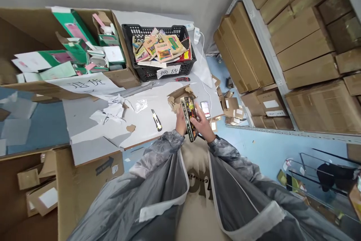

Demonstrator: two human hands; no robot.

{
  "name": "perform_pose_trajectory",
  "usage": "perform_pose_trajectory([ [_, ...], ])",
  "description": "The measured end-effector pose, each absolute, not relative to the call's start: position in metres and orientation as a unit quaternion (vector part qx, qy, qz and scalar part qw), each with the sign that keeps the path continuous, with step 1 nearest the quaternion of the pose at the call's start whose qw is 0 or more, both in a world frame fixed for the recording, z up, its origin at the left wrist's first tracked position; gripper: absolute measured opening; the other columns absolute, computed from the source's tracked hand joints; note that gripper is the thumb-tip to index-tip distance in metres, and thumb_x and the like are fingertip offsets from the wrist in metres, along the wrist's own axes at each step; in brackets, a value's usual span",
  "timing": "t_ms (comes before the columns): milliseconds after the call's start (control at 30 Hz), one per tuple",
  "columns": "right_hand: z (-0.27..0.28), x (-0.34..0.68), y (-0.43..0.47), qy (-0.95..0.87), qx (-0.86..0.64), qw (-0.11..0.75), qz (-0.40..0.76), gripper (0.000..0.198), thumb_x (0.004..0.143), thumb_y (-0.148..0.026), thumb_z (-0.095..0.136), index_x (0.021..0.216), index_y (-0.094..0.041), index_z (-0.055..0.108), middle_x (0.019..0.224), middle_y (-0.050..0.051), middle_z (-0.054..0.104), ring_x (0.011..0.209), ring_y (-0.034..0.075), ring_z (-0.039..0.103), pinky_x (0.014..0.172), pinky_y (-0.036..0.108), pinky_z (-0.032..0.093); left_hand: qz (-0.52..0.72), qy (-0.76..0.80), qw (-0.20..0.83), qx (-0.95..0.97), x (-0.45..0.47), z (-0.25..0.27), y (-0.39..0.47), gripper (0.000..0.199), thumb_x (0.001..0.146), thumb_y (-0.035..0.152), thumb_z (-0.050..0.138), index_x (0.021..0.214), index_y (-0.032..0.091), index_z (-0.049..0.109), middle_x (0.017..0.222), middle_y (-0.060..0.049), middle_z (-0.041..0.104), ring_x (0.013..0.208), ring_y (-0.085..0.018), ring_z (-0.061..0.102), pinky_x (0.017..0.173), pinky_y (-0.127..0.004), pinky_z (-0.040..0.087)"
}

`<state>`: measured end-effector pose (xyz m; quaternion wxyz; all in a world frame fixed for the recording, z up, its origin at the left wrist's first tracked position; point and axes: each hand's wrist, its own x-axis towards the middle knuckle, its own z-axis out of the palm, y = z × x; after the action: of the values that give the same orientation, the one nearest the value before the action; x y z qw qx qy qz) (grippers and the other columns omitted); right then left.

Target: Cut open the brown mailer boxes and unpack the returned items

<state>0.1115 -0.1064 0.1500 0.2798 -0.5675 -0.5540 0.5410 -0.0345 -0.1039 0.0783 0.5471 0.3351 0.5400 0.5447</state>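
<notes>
Between my two hands, above the front edge of the table, is a black printed box (188,118) with colourful pictures and light lettering along its side. My left hand (181,121) grips it from the left, partly hidden behind it. The fingers of my right hand (203,123) close on its right side. Just beyond the box lies a torn piece of cardboard packaging (177,96) on the table. A phone (205,109) with a lit screen rests to the right of my right hand. A yellow and black utility knife (156,120) lies to the left.
A black plastic crate (166,71) full of small colourful packets stands at the back of the table (146,132). Left of it is a large carton (126,77) of opened boxes. Crumpled paper (113,109) lies nearby. Shelves (278,77) of cartons rise at right; another open carton (84,192) stands lower left.
</notes>
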Motion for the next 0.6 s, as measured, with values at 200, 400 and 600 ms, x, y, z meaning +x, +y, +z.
perform_pose_trajectory([
  [200, 0.138, 0.124, -0.087, -0.430, -0.680, 0.328, 0.495, 0.099, 0.097, -0.081, 0.092, 0.174, -0.020, 0.079, 0.141, 0.012, 0.088, 0.129, 0.030, 0.085, 0.115, 0.041, 0.075, 0.554, 0.490, 0.623, 0.255, -0.051, 0.113, -0.117, 0.077, 0.119, 0.088, 0.067, 0.164, 0.027, 0.082, 0.166, -0.014, 0.080, 0.170, -0.038, 0.065, 0.139, -0.051, 0.059],
  [400, 0.169, 0.124, -0.084, -0.383, -0.629, 0.402, 0.544, 0.090, 0.090, -0.081, 0.097, 0.156, -0.021, 0.089, 0.130, 0.011, 0.092, 0.128, 0.034, 0.087, 0.112, 0.048, 0.078, 0.568, 0.412, 0.699, 0.137, -0.070, 0.101, -0.128, 0.106, 0.082, 0.058, 0.116, 0.172, 0.019, 0.075, 0.141, -0.017, 0.092, 0.149, -0.044, 0.082, 0.128, -0.057, 0.068],
  [600, 0.185, 0.083, -0.094, -0.330, -0.506, 0.365, 0.708, 0.103, 0.103, -0.111, 0.065, 0.152, -0.023, 0.088, 0.134, 0.015, 0.093, 0.152, 0.041, 0.082, 0.122, 0.056, 0.074, 0.593, 0.357, 0.721, 0.044, -0.064, 0.093, -0.134, 0.077, 0.086, 0.043, 0.105, 0.156, 0.023, 0.081, 0.125, -0.011, 0.093, 0.128, -0.038, 0.090, 0.112, -0.050, 0.074],
])
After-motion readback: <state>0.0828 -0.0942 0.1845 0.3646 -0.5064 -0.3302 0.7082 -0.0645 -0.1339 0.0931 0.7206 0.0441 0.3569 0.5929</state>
